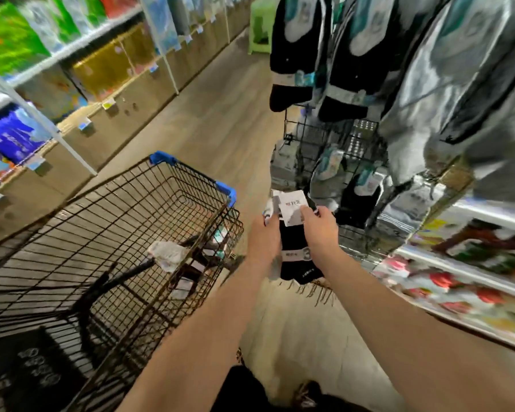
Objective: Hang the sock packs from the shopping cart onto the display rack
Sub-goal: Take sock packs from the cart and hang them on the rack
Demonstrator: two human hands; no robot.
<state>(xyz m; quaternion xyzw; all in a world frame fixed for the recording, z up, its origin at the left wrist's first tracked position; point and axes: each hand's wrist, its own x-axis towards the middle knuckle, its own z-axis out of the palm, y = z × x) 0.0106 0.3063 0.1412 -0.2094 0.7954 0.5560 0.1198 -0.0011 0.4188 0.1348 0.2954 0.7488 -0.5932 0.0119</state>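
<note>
Within right grip [318, 230], black sock pack [293, 245]

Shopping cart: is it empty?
No, several sock packs lie inside the shopping cart, near its right wall.

Aisle's pretty packed: the shelving on the left [72, 52] has bright green packs [9, 37] up top, shiny gold ones [101, 69] a level down and blue ones [12, 138] lower and nearer, with little price tags [85, 124] clipped along the shelf edges and one yellow tag [109, 104] among them. A green plastic stool [260, 25] sits at the far end on the wood-look floor [220, 114]. On the right there's a white shelf [488, 215] with red and green packets [488, 248], too blurry to read.
</note>
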